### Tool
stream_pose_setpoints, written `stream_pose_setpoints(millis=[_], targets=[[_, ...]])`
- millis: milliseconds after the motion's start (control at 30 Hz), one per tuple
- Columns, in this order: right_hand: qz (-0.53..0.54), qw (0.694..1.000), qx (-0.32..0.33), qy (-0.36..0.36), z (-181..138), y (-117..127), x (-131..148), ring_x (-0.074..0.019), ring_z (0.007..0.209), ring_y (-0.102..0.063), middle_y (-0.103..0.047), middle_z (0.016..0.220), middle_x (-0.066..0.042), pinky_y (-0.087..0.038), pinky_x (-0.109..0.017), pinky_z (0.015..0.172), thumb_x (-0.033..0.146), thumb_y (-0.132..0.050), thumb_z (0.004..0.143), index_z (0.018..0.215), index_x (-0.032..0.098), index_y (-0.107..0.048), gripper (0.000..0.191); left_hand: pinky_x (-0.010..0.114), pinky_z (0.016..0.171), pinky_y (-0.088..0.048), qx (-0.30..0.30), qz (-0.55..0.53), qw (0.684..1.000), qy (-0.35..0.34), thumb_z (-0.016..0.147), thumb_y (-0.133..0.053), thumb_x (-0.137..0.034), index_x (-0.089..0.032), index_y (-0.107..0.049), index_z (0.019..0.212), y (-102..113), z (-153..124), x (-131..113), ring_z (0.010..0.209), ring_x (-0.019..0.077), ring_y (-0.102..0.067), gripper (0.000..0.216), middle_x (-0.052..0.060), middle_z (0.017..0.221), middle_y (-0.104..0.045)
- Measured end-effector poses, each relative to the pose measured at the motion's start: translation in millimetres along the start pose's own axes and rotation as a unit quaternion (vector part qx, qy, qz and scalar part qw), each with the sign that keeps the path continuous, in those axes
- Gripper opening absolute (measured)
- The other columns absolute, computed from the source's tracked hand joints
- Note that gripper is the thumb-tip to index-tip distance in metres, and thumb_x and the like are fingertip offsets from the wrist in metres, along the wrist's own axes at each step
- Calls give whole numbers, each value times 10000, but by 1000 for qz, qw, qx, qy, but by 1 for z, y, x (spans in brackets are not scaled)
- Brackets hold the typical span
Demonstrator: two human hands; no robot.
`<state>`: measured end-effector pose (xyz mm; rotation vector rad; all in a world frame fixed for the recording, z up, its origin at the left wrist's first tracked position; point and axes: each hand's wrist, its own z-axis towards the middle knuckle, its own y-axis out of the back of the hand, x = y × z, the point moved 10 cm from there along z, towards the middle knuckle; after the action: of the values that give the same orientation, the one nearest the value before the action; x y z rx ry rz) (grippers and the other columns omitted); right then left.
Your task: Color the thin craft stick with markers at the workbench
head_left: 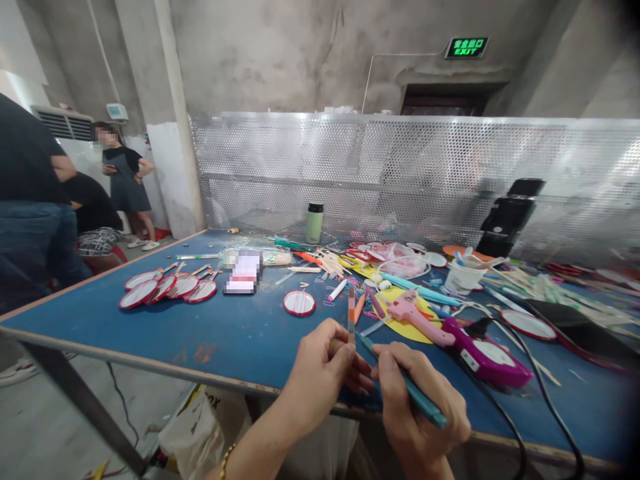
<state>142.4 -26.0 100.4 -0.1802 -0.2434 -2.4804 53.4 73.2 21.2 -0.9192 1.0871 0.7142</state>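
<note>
Between the thumb and fingers of my left hand (320,367) stands a flat, narrow stick (351,312) with bands of orange and brown, held upright. My right hand (423,393) grips a teal pen (425,401) like a writing tool, its tip close to the lower part of the stick. Whether the tip touches the stick I cannot tell. Just beyond my left hand lies a round white disc with a red rim (299,303). A pink hot glue gun (417,319) rests on a yellow disc (400,297), beyond my right hand.
Red-rimmed round paddles (185,285) are piled on the blue table (240,340) at left, near a phone (243,273). A green bottle (315,223), a white cup (465,275) and a purple power strip (487,353) with black cables stand among craft scraps. People are at left.
</note>
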Motion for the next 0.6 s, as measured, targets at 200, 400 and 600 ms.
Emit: stream_pose_setpoints(millis=[200,400,600], targets=[[12,1000,4,-1,1,-1,1,-82,517,-587,-621,633,38,-471,-206,568,91,-575,893,828,196,-627,135,240,551,-533,2,-3,1000,-2,886,-604,-383,-194,-458,843,0,1,0,513,126,-647,243,-8,638,-679],[1,1000,-5,15,0,2,2,-101,534,-608,-650,659,26,-487,-220,569,100,-591,880,815,203,-626,128,234,551,-536,0,-13,1000,-1,876,-611,-374,-192,-463,833,0,1,1,500,113,-626,238,-23,610,-663],[4,1000,14,22,1,-2,4,-103,566,-622,-649,661,26,-484,-216,582,92,-583,885,821,206,-619,135,237,557,-540,0,-9,1000,-9,877,-613,-364,-190,-474,833,0,0,1,504,111,-625,227,-37,600,-641]])
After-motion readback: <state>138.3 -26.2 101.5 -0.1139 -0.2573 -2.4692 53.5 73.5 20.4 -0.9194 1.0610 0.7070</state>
